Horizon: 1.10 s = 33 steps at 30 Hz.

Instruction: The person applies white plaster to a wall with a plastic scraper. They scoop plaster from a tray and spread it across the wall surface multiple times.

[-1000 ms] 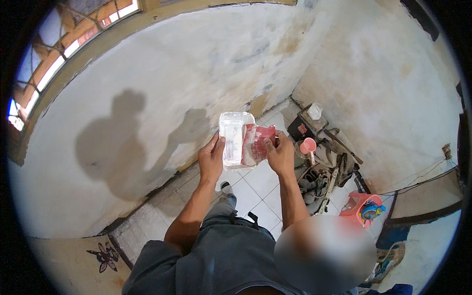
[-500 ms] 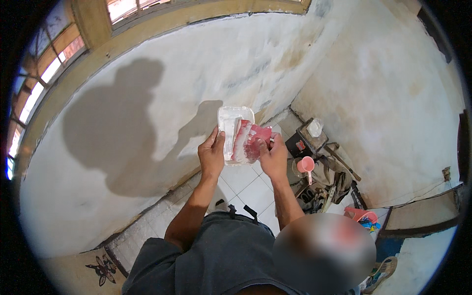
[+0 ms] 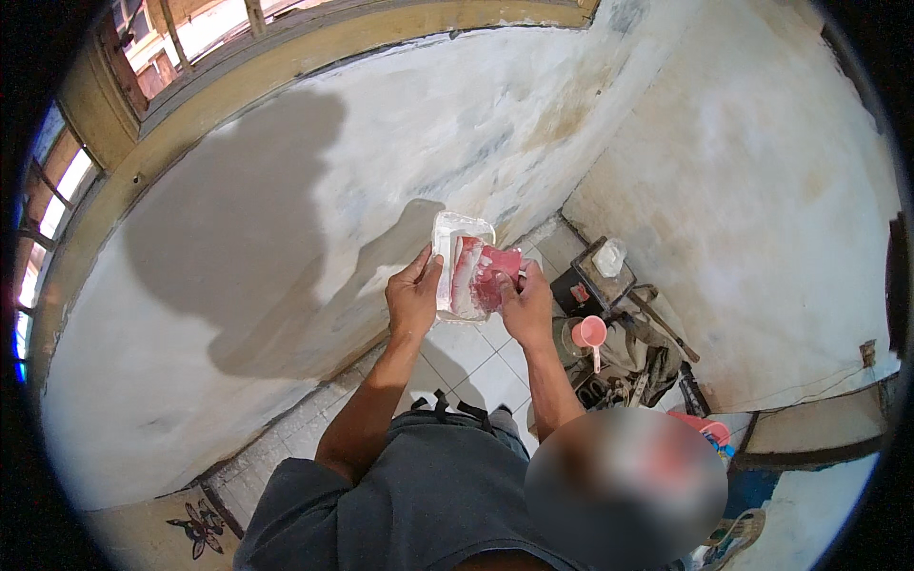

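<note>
My left hand [image 3: 413, 293] grips the left side of a shallow white rectangular tub [image 3: 445, 231], its thumb over the rim. White paste coats the inside of the tub. In my right hand [image 3: 527, 305] is a red plastic putty spreader [image 3: 489, 269], pinched between thumb and fingers. White paste smears the spreader's wide edge, which lies over the tub's opening. Both hands are raised in front of my body, above the tiled floor. The fingers under the tub are mostly hidden.
A patchy white wall [image 3: 238, 238] rises on the left below a yellowish window frame [image 3: 286, 71]. To the right on the floor stand a black box [image 3: 581, 288], a pink dipper [image 3: 591, 331] and a heap of cloth and tools [image 3: 638, 357]. A pink bucket [image 3: 709, 426] sits farther back.
The view has shifted slightly. The tub and spreader stay together in my hands, with the spreader still over the tub and only slightly moved.
</note>
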Each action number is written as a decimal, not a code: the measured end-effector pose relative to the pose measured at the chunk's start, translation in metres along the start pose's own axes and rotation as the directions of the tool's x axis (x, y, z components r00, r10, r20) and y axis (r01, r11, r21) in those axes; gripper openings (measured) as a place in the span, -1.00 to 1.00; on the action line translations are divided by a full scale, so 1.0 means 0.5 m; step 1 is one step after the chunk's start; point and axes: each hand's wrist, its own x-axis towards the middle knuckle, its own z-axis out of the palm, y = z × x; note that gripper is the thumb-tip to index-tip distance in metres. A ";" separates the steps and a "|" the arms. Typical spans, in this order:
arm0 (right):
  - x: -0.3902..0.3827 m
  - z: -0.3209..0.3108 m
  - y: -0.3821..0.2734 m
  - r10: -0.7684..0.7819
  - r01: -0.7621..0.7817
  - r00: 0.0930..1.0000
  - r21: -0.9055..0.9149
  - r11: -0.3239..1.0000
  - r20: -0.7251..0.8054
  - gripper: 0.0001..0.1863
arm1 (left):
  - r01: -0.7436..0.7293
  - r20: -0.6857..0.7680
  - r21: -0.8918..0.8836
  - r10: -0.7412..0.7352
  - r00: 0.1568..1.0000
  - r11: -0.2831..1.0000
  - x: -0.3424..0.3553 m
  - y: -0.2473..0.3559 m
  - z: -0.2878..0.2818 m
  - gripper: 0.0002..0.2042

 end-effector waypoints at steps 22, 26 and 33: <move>0.133 0.002 0.166 0.178 -0.351 0.930 0.634 0.689 0.322 -0.87 | 0.076 -0.247 0.245 -0.014 0.969 0.967 -0.069 -0.037 0.115 -0.63; 0.202 -0.040 0.159 0.203 -0.443 0.895 0.729 0.523 0.398 -0.91 | -0.054 -0.428 0.028 0.061 0.902 0.998 -0.062 -0.062 0.102 -0.59; 0.355 -0.054 0.204 0.323 -0.485 0.862 0.821 0.302 0.390 -0.85 | 0.002 -0.458 -0.129 -0.061 0.887 0.992 -0.098 -0.091 0.053 -0.56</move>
